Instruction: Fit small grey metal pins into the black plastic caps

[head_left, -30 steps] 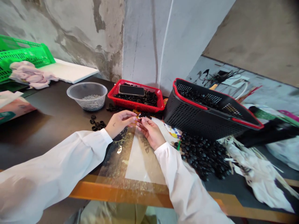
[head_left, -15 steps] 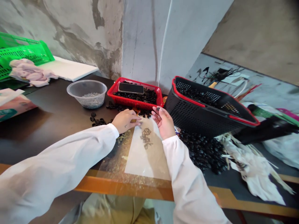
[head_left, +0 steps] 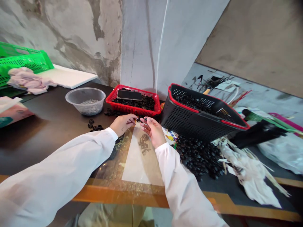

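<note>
My right hand pinches a small black round part between thumb and forefinger, its other fingers curled loosely below. Close beside it on the left, my left hand has its thumb and fingertips drawn together; whatever is in them is too small to make out. Both hands hover over the far end of a white sheet with dark handwriting on it. Just past the fingertips stands a red basket of small black parts, and a phone lies on top of them.
A clear plastic bowl with small silvery pieces stands at left, near loose black wheel-like parts. At right are a black basket with a red rim, a heap of black parts and white cloth strips. A green crate is far left.
My left fingertips have come up to my right hand and closed together; before, they were lower and farther apart from it. The right hand still holds the black part. The view has shifted slightly.
</note>
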### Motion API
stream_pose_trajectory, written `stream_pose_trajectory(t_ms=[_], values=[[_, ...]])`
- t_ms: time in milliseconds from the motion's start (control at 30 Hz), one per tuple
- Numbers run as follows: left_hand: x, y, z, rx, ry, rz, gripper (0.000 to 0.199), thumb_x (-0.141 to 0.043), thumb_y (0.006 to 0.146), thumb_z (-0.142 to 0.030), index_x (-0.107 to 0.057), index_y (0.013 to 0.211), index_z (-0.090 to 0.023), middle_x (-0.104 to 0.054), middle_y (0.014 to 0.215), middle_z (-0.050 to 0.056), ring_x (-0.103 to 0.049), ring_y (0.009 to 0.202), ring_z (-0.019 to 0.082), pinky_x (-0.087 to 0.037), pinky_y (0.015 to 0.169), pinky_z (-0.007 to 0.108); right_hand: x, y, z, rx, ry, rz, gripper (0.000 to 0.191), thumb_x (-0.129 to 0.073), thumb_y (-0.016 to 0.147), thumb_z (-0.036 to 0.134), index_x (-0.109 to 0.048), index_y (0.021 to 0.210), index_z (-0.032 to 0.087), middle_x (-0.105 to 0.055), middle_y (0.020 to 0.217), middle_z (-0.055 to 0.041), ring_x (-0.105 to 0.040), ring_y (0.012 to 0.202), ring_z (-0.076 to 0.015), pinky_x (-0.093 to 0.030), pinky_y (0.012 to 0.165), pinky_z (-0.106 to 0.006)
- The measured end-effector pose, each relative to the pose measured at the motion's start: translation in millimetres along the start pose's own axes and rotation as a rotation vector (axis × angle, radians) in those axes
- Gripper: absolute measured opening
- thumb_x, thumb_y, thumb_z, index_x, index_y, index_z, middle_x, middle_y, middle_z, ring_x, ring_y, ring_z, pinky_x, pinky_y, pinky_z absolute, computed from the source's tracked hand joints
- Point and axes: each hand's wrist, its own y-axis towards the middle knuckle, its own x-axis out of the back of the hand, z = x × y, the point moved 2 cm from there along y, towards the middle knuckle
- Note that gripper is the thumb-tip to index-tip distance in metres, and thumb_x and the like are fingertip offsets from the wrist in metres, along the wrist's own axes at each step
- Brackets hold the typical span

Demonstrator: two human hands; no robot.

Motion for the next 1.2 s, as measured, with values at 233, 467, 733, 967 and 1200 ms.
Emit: stream_pose_trajectory(t_ms=[233, 467, 733, 967, 1200], values=[[8.6, 1, 8, -0.088, 0.219, 0.057, 0.026, -0.053, 0.094, -0.03, -0.077, 0.092, -0.021, -0.066, 0.092, 0.007, -0.062, 0.083, 0.019, -0.048, 0.077, 0.029, 0, -1, -1, 0.003, -0.048, -0.007, 0.015, -0.071, 0.087, 0.037, -0.07, 0.093, 0.023, -0.078, 0.103, -0.0033, -0.073, 0.08, -0.0119, -0.057, 0.064, -0.019], [0.9, 2, 7, -0.069, 0.27, 0.116, 0.015, -0.061, 0.088, -0.027, -0.075, 0.086, -0.023, -0.067, 0.087, 0.005, -0.062, 0.085, 0.02, -0.046, 0.072, 0.028, 2, -1, -1, 0.008, -0.071, -0.01, 0.023, -0.074, 0.082, 0.042, -0.071, 0.094, 0.023, -0.078, 0.103, -0.0035, -0.072, 0.081, -0.0125, -0.054, 0.062, -0.019], [8.0, 0, -23, 0.007, -0.079, -0.078, 0.019, -0.058, 0.091, -0.035, -0.069, 0.092, -0.019, -0.072, 0.083, 0.001, -0.064, 0.07, 0.014, -0.05, 0.071, 0.024, 6, 2, -9, 0.073, -0.172, -0.046, 0.035, -0.08, 0.071, 0.048, -0.073, 0.094, 0.023, -0.074, 0.099, -0.0026, -0.067, 0.086, -0.0133, -0.054, 0.069, -0.023], [8.9, -2, -38, 0.048, -0.186, -0.129, 0.019, -0.064, 0.087, -0.035, -0.075, 0.089, -0.02, -0.077, 0.084, 0.002, -0.068, 0.073, 0.015, -0.051, 0.071, 0.024, 2, -1, -9, 0.051, -0.176, 0.01, 0.033, -0.082, 0.068, 0.044, -0.075, 0.093, 0.024, -0.073, 0.092, -0.0012, -0.068, 0.08, -0.0129, -0.055, 0.072, -0.025], [9.3, -3, -34, 0.083, -0.184, -0.155, 0.02, -0.065, 0.086, -0.036, -0.076, 0.089, -0.02, -0.077, 0.082, 0.001, -0.066, 0.068, 0.014, -0.051, 0.07, 0.024, 1, -2, -7, 0.048, -0.19, 0.019, 0.03, -0.082, 0.068, 0.04, -0.076, 0.092, 0.024, -0.074, 0.088, -0.0003, -0.067, 0.073, -0.0113, -0.054, 0.069, -0.024]])
